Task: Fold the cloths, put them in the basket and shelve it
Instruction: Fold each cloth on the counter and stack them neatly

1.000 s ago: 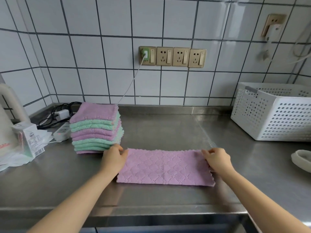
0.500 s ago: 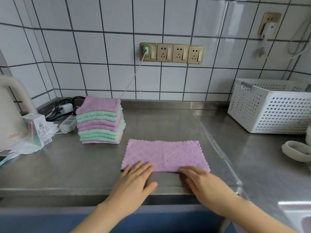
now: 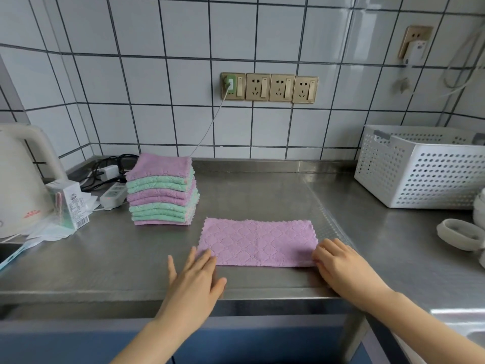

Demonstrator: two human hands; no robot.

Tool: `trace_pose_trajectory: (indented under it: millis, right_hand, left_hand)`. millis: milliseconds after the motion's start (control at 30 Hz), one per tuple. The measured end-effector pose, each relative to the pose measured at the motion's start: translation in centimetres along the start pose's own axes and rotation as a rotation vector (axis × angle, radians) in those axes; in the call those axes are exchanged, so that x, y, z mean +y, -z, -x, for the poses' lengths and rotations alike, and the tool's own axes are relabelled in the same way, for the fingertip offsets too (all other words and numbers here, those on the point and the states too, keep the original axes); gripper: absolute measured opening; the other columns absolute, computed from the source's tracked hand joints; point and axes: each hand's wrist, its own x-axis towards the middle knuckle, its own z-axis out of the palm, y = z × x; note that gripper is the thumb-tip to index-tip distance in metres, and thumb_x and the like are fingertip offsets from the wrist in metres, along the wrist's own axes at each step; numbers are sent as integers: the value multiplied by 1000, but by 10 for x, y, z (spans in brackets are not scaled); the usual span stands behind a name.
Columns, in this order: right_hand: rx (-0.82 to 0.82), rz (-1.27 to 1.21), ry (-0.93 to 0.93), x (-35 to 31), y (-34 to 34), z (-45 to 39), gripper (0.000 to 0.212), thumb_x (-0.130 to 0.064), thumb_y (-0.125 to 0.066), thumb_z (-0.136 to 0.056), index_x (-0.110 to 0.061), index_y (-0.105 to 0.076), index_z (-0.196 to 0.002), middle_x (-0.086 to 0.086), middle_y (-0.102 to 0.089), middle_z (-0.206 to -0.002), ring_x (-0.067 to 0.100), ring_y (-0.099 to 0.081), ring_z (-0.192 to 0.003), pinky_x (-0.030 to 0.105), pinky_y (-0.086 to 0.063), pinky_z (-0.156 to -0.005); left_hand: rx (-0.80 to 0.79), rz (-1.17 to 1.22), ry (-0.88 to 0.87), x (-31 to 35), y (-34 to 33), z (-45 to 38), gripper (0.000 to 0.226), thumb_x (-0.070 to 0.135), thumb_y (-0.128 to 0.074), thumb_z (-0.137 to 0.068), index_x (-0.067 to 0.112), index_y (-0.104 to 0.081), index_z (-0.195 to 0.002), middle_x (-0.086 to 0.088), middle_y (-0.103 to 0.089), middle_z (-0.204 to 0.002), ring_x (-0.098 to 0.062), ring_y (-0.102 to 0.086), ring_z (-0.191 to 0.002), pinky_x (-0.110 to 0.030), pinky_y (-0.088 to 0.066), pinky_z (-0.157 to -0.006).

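Note:
A pink quilted cloth (image 3: 257, 241), folded into a long strip, lies flat on the steel counter (image 3: 257, 190) near its front edge. My left hand (image 3: 195, 274) lies flat with straight fingers, its fingertips on the cloth's near left corner. My right hand (image 3: 341, 264) rests at the cloth's near right corner with fingers slightly bent, touching the edge. A stack of several folded pink and green cloths (image 3: 161, 190) stands behind and left of the strip. The white perforated basket (image 3: 420, 169) sits at the back right and looks empty.
A white kettle (image 3: 21, 179), a small carton (image 3: 69, 203), papers and a power strip (image 3: 114, 194) with cables crowd the left side. White rings (image 3: 459, 233) lie at the right. Wall sockets (image 3: 270, 86) hang on the tiled wall. A sink edge shows at lower right.
My hands left the cloth's far side corners, came to its near edge, then spread apart to the near left and right corners. The camera view shifted slightly.

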Motion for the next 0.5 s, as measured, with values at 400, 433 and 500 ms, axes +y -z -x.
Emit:
trace_pose_trajectory:
  millis: [400, 433, 500]
  right_hand:
    - [43, -342, 324, -71, 40, 28, 10, -25, -56, -93, -24, -66, -94, -9, -54, -75, 11, -51, -67, 20, -43, -64]
    - [26, -442, 318, -68, 43, 27, 11, -28, -55, -95, -25, -66, -97, -10, -54, -80, 8, -52, -72, 15, -42, -68]
    - [30, -530, 248, -54, 45, 21, 11, -23, -58, -94, -22, -67, -99, -13, -58, -89, 3, -56, -82, 10, -42, -76]
  left_hand:
    - [49, 308, -488, 68, -21, -8, 47, 24, -54, -92, 22, -48, -138, 8, -42, -148, -7, -28, -141, -11, -4, -114]
    - [45, 325, -487, 64, -19, -8, 46, 21, -54, -92, 23, -50, -137, 9, -43, -147, -5, -28, -141, -9, -3, -113]
    - [47, 387, -466, 52, -15, -7, 43, 19, -56, -92, 25, -54, -134, 11, -46, -145, 2, -26, -139, -5, -1, -109]
